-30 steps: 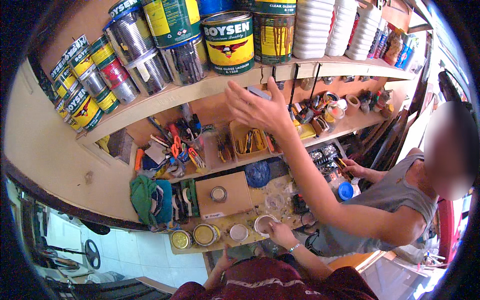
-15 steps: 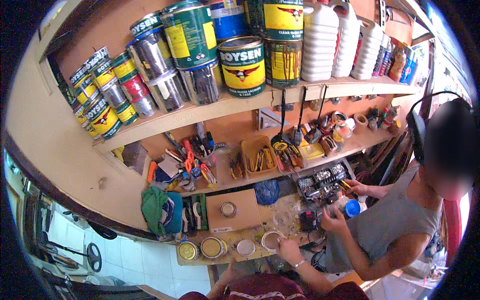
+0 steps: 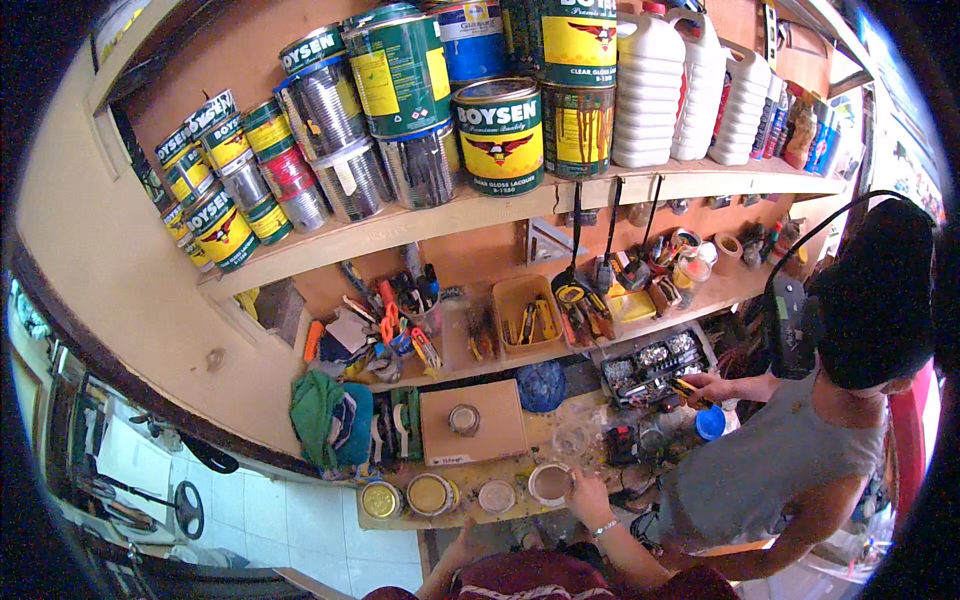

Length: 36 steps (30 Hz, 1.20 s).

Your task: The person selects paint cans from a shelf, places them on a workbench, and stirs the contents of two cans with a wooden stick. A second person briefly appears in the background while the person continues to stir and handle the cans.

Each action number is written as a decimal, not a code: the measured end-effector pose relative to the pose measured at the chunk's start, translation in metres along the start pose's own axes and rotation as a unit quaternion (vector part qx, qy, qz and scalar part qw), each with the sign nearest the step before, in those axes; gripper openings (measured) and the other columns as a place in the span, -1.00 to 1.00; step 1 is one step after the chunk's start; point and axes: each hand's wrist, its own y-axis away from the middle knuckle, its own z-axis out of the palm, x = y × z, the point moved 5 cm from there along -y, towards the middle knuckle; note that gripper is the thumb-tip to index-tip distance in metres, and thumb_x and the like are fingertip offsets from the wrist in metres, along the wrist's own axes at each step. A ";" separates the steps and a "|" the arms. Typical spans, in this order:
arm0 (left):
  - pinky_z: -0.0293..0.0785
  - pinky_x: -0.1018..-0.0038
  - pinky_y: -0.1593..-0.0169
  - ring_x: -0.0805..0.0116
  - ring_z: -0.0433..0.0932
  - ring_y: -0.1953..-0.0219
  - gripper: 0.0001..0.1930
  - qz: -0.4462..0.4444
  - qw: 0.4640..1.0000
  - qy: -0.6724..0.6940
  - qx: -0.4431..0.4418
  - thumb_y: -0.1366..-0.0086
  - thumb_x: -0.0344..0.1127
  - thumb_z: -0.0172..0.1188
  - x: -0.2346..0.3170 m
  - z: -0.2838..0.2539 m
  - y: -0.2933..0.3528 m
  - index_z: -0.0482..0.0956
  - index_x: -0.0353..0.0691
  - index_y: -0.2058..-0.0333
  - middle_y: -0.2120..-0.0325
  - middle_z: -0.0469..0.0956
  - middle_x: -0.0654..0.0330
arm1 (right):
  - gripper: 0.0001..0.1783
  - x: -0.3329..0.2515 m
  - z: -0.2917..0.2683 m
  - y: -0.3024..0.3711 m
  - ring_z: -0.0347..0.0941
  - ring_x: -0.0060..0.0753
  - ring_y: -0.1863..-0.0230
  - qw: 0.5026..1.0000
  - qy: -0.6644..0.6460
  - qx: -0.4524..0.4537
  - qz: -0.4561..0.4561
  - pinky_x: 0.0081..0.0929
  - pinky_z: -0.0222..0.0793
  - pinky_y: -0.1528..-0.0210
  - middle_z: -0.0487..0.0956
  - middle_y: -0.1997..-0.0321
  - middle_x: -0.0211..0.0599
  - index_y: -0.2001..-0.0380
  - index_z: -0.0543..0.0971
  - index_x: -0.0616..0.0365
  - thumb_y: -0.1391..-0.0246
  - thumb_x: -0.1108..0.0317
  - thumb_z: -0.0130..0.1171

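Note:
My right hand (image 3: 590, 502) is at the right side of an open round can (image 3: 548, 484) with brownish contents, its fingers closed on the rim. Low by the bench's front edge is my left hand (image 3: 458, 553), holding nothing, thumb apart from the fingers. Left of the gripped can, in a row, stand a smaller round can with a pale top (image 3: 496, 496), a yellowish-topped can (image 3: 430, 494) and a gold-lidded can (image 3: 380, 500). Behind them a small metal can (image 3: 464, 419) sits on a cardboard box (image 3: 472, 440).
On the right a co-worker (image 3: 780, 460) in a grey top holds a yellow-and-black hand tool (image 3: 683, 388) over a hardware tray (image 3: 655, 368). A blue lid (image 3: 710, 423) lies nearby. Paint cans (image 3: 500, 140) and white jugs (image 3: 648, 90) crowd the shelf above; green cloth (image 3: 318, 415) lies left.
The view has shifted slightly. The co-worker has leaned forward and lowered the nearer hand from over the bench. My right hand stays at the can, and my left hand is nearly still.

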 end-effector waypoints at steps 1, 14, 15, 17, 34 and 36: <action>0.45 0.12 -0.26 -0.19 0.32 -0.38 0.14 0.013 1.000 -0.002 0.003 -0.27 -0.07 0.38 0.004 -0.001 -0.002 -0.33 -0.04 -0.54 -0.48 0.10 -0.18 | -0.80 0.002 0.008 0.004 0.59 0.24 0.37 1.000 0.001 -0.017 -0.001 0.10 0.53 0.30 0.64 0.37 0.06 0.18 0.58 0.14 -0.12 0.35 0.21; 0.58 0.06 -0.02 -0.21 0.67 0.03 0.15 0.112 0.989 -0.049 0.085 -0.26 -0.15 0.40 0.007 -0.004 0.007 -0.33 -0.05 -0.54 -0.22 0.48 -0.24 | -0.76 0.016 0.013 -0.013 0.60 0.23 0.33 0.996 -0.063 0.056 -0.039 0.10 0.51 0.31 0.63 0.38 0.11 0.12 0.58 0.10 -0.13 0.34 0.24; 0.58 0.07 0.00 -0.19 0.69 0.05 0.15 0.092 0.992 -0.041 0.080 -0.25 -0.17 0.41 0.005 -0.003 0.008 -0.33 -0.06 -0.54 -0.18 0.52 -0.25 | -0.75 0.008 0.010 -0.008 0.60 0.24 0.35 0.998 -0.033 0.033 -0.030 0.11 0.51 0.32 0.62 0.39 0.12 0.12 0.58 0.10 -0.13 0.33 0.24; 0.57 0.09 -0.01 -0.19 0.69 0.06 0.15 -0.068 0.998 0.000 -0.018 -0.25 -0.14 0.42 0.016 -0.005 0.003 -0.32 -0.07 -0.54 -0.07 0.59 -0.25 | -0.74 -0.004 0.001 0.002 0.60 0.24 0.38 0.999 0.033 -0.003 0.001 0.13 0.50 0.34 0.62 0.41 0.13 0.11 0.56 0.10 -0.13 0.31 0.24; 0.51 0.14 -0.10 -0.20 0.63 -0.06 0.15 0.065 0.996 0.004 0.066 -0.32 -0.02 0.32 -0.017 0.014 -0.009 -0.44 -0.01 -0.54 -0.45 0.18 -0.16 | -0.76 -0.003 0.006 -0.013 0.57 0.30 0.37 0.998 0.000 -0.039 -0.058 0.09 0.52 0.30 0.60 0.40 0.19 0.21 0.57 0.23 -0.19 0.27 0.20; 0.50 0.14 -0.12 -0.20 0.60 -0.12 0.15 0.019 0.999 -0.007 0.031 -0.33 -0.02 0.32 -0.016 0.018 -0.007 -0.46 0.00 -0.54 -0.46 0.15 -0.16 | -0.75 0.003 0.020 -0.003 0.58 0.28 0.36 0.994 -0.001 -0.066 -0.083 0.09 0.53 0.30 0.61 0.40 0.15 0.16 0.57 0.20 -0.17 0.27 0.20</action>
